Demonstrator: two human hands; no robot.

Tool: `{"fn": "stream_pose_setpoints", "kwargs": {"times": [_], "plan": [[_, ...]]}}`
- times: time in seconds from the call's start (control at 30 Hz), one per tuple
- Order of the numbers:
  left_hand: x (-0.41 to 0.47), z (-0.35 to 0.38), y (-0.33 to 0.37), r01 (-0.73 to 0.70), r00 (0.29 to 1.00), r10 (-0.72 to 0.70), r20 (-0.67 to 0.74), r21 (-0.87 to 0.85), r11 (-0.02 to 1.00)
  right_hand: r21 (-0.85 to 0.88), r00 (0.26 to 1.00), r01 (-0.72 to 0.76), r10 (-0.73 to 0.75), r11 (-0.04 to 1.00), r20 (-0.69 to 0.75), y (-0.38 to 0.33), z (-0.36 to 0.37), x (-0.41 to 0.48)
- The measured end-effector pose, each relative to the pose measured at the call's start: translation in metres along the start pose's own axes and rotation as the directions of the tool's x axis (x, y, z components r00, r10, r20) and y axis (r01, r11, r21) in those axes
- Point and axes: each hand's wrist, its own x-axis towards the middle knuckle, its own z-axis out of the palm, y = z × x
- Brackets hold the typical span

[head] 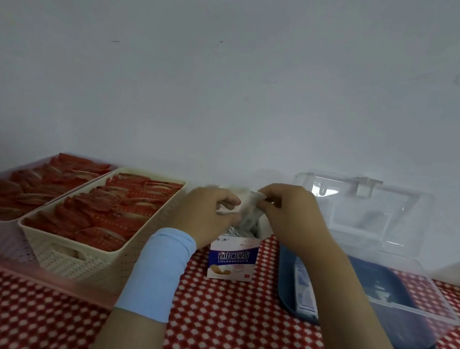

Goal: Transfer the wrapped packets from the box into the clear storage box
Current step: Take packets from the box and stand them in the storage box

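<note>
Mid-frame, your left hand (209,209) and right hand (290,213) pinch crinkly white packets (249,210) above the cardboard box (232,261). The glossy clear storage box (391,269) sits right.

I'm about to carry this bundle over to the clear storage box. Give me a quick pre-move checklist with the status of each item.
1. Grip: left hand and right hand both pinch the bundle of packets: ok.
2. Bundle free of the small box: its lower end is blurred between the hands: cannot tell.
3. Small box upright on the tablecloth: ok.
4. Lid of the clear storage box raised: ok.
5. Room inside: a few stored packets lie at its left side, and much of the rest looks free: ok.
</note>
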Motion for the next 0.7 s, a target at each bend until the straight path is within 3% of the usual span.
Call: {"fn": "stream_pose_setpoints", "kwargs": {"times": [0.1, 0.2, 0.33, 0.43, 0.5, 0.57, 0.7], "plan": [[0.003, -0.001, 0.001, -0.003, 0.995, -0.020, -0.098, -0.227, 0.974, 0.163, 0.998, 0.000, 0.010, 0.987, -0.058, -0.003, -0.009, 0.000], [0.003, -0.006, 0.004, -0.008, 0.994, -0.036, -0.099, -0.414, 0.910, 0.340, 0.999, 0.012, -0.001, 0.940, -0.033, -0.010, -0.013, -0.004], [0.003, -0.007, 0.009, -0.001, 0.997, -0.031, -0.065, -0.434, 0.901, 0.529, 1.000, 0.004, 0.011, 0.849, -0.025, -0.016, -0.013, -0.008], [0.001, -0.008, 0.007, 0.089, 0.996, -0.065, 0.068, -0.461, 0.883, 0.589, 0.999, -0.029, 0.038, 0.808, -0.003, -0.018, -0.012, -0.009], [0.000, -0.009, 0.005, 0.188, 0.976, -0.076, 0.203, -0.617, 0.764, 0.614, 0.999, -0.047, 0.025, 0.788, 0.044, -0.017, -0.013, -0.011], [-0.004, -0.012, 0.007, 0.299, 0.943, -0.042, 0.329, -0.789, 0.536, 0.651, 0.997, -0.047, -0.001, 0.757, 0.074, -0.018, -0.015, -0.013], [-0.009, -0.017, 0.007, 0.330, 0.924, 0.040, 0.380, -0.847, 0.417, 0.689, 0.998, -0.026, -0.022, 0.724, 0.061, -0.023, -0.014, -0.015]]}}
